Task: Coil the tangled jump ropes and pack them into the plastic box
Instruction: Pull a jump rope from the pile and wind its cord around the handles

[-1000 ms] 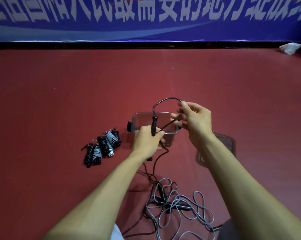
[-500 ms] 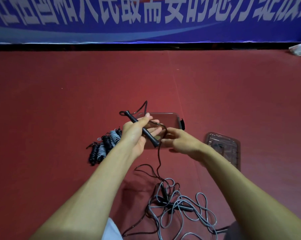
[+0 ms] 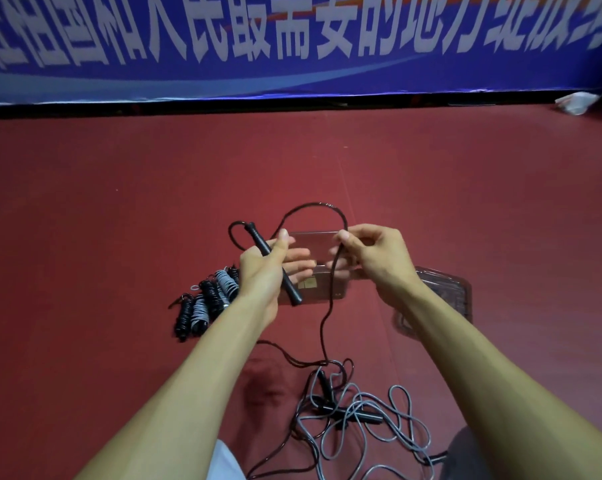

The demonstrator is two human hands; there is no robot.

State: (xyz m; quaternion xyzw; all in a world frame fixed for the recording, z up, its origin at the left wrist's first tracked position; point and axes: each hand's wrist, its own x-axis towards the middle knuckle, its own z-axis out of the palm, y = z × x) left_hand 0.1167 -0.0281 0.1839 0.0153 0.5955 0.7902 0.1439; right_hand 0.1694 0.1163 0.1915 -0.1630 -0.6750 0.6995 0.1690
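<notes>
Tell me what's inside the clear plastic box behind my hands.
The visible part of the plastic box shows no rope, only red floor and a yellowish label. The left hand and right hand, holding a black jump rope, cover the rest, so it can't be checked.

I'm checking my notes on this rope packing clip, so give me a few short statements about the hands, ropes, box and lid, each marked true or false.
1. The left hand grips a black handle. True.
2. The right hand pinches the black rope. True.
3. The coiled ropes are inside the plastic box. False: they lie on the floor left of it.
4. The lid covers the box. False: it lies on the floor to its right.
5. A tangled pile of rope lies on the floor. True.
</notes>
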